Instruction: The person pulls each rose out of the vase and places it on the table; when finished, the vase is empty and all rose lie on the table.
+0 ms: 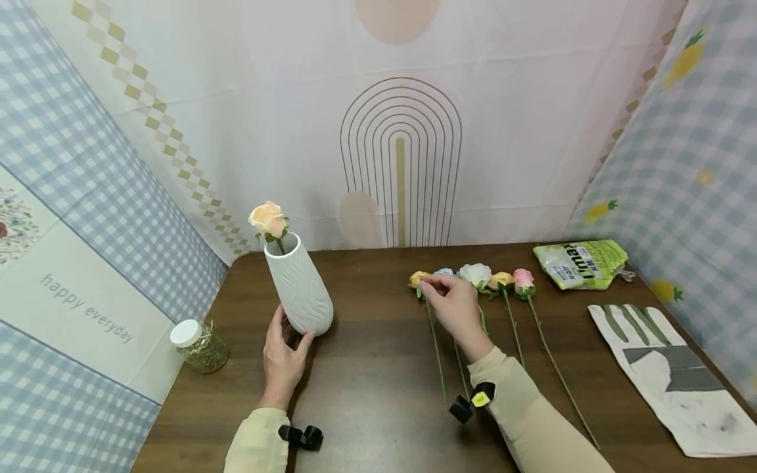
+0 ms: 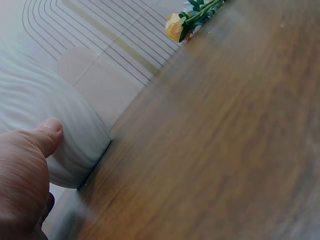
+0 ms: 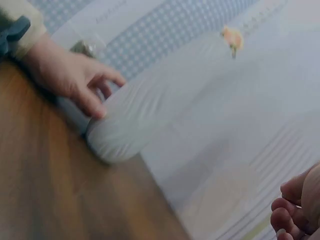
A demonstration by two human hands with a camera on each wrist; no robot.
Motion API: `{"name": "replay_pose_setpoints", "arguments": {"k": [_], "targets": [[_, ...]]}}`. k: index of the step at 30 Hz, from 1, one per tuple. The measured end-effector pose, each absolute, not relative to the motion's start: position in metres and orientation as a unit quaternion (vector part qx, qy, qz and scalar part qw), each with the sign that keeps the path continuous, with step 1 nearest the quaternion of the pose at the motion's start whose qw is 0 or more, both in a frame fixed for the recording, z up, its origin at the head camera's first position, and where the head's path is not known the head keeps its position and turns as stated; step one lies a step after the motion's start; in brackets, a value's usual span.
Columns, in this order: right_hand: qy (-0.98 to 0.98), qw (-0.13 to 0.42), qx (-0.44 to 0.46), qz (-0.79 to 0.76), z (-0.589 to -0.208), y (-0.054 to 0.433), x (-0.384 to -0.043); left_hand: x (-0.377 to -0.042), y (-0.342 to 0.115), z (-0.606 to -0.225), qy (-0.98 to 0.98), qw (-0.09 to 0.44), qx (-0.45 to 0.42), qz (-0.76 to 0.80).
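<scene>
My left hand (image 1: 285,358) holds a white ribbed vase (image 1: 304,295) low on its body, thumb on the near side; the left wrist view shows this thumb (image 2: 47,137) against the vase wall. A peach rose (image 1: 269,220) stands in the vase's mouth. Over the row of flowers on the table hovers my right hand (image 1: 455,312), its fingers loosely bent and its fingertips beside a yellow rose (image 1: 417,279). In the right wrist view nothing shows between those fingers (image 3: 285,217). Partly behind this hand lie a blue rose (image 1: 443,271) and a white rose (image 1: 475,274).
A second yellow rose (image 1: 501,280) and a pink rose (image 1: 523,279) lie farther right. Beyond them are a green packet (image 1: 582,264) and a white-and-grey glove (image 1: 668,374). A white-lidded jar (image 1: 204,348) stands at the left. Cloth (image 1: 296,131) hangs behind the table.
</scene>
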State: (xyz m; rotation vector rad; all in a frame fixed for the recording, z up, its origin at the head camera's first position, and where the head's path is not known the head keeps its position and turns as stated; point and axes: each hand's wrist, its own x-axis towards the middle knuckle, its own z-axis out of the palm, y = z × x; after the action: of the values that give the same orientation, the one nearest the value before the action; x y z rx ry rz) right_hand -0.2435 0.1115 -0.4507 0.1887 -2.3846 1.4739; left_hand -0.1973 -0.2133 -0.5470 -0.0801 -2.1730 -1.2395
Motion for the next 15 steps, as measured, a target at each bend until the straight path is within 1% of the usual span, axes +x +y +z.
{"name": "replay_pose_setpoints", "arguments": {"k": [4,11,15], "targets": [[-0.834,0.149,0.114,0.519,-0.421,0.1,-0.247,-0.196,-0.213,-0.548,-0.828,0.31,-0.026,-0.467],[-0.833,0.079,0.192,0.513,-0.365,0.058,-0.255,-0.196,-0.214,-0.548,-0.829,0.31,-0.021,-0.465],[-0.825,0.053,0.235,0.512,-0.343,0.032,-0.259,-0.195,-0.212,-0.547,-0.831,0.306,-0.019,-0.465]]}}
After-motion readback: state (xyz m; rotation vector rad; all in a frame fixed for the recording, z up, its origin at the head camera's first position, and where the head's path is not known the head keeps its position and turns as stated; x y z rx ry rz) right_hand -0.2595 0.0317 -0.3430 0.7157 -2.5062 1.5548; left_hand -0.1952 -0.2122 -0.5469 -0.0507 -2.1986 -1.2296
